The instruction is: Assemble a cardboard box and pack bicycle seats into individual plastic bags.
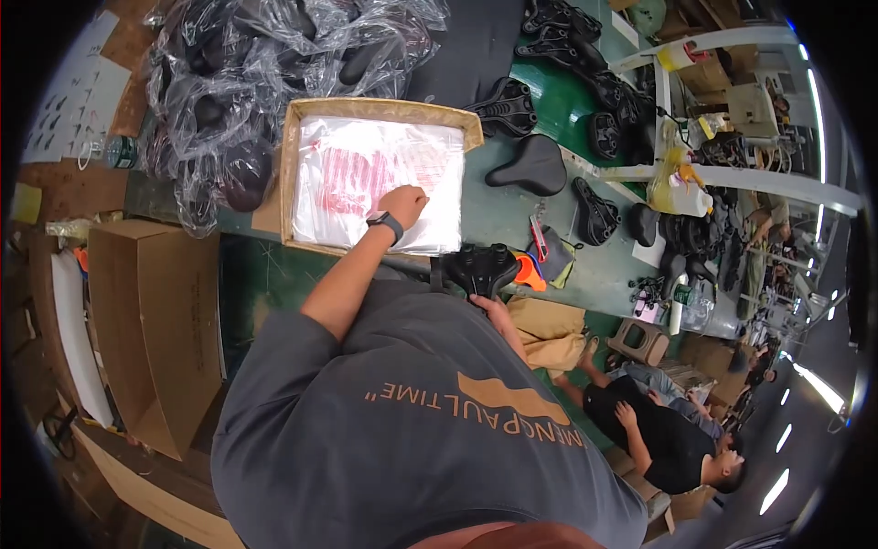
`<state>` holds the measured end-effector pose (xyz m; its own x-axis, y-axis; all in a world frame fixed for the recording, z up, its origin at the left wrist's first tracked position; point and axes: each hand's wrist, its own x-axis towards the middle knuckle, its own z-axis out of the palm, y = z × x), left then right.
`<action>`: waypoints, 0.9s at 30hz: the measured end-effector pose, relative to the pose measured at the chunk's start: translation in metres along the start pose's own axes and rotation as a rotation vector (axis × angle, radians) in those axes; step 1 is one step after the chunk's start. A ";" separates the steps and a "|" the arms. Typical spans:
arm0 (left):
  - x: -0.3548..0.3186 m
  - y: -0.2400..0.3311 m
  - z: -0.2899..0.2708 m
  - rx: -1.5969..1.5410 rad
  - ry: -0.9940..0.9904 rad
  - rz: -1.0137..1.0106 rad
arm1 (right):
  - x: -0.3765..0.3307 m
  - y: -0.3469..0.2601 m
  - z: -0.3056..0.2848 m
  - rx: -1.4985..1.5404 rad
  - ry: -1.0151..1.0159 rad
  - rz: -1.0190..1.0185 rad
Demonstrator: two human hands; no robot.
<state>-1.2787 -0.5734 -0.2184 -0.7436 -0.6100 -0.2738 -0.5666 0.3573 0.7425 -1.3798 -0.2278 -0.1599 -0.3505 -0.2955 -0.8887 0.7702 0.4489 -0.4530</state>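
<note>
A shallow cardboard box (290, 174) on the bench holds a stack of clear plastic bags (430, 151) with red printing. My left hand (402, 205), a dark watch on its wrist, rests on these bags with its fingers curled in. Whether a bag is pinched in them is hidden. Close to my body, my right hand (491, 307) grips a black bicycle saddle (480, 268) near the bench edge. Only part of that hand shows below the saddle. Beyond the box, another black saddle (529, 166) lies on the green bench, top up.
Bagged saddles (238, 82) pile up at the far left. Loose saddles (558, 41) lie at the back and right. An orange tool (529, 272) and red cutter (539, 238) lie near my right hand. A tall carton (155, 329) stands left. A seated person (640, 421) is at right.
</note>
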 end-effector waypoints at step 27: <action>-0.019 -0.081 -0.101 0.261 0.140 -0.361 | -0.008 0.005 0.038 0.019 0.004 0.023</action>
<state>-1.1823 -0.6619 -0.2119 -0.4375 -0.8113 -0.3877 -0.8641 0.2600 0.4310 -1.3525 -0.2554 -0.1520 -0.3349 -0.2817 -0.8991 0.7880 0.4394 -0.4312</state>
